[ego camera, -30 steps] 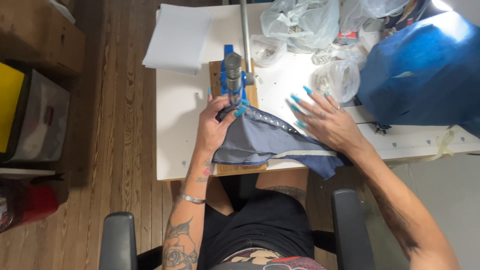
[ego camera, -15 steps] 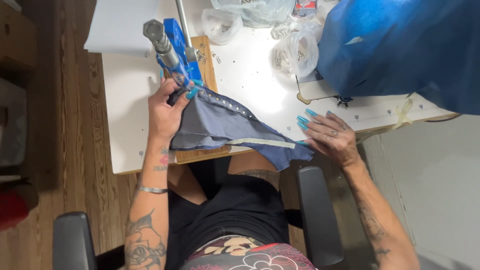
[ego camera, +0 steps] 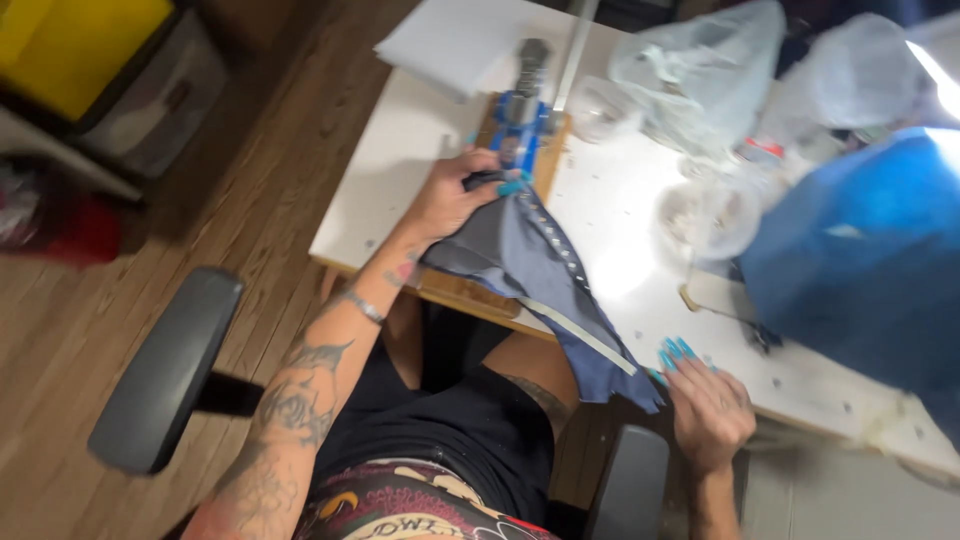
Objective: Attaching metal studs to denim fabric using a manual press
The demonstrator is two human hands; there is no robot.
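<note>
In the head view, a soft grey-blue fabric piece [ego camera: 535, 275] edged with a row of small metal studs is seen draped over the near edge of the white worktable [ego camera: 400, 190], just in front of the blue hand press [ego camera: 522, 118]. Its upper end is pinched by the left hand [ego camera: 450, 195], closed on the cloth beside the press. The lower corner, hanging off the table edge, is touched by the right hand [ego camera: 708, 410], whose fingers lie fairly flat; whether anything is gripped cannot be told. The piece is judged light and limp, likely to sag and slide, so it is best held at both ends along the stiffer studded edge.
</note>
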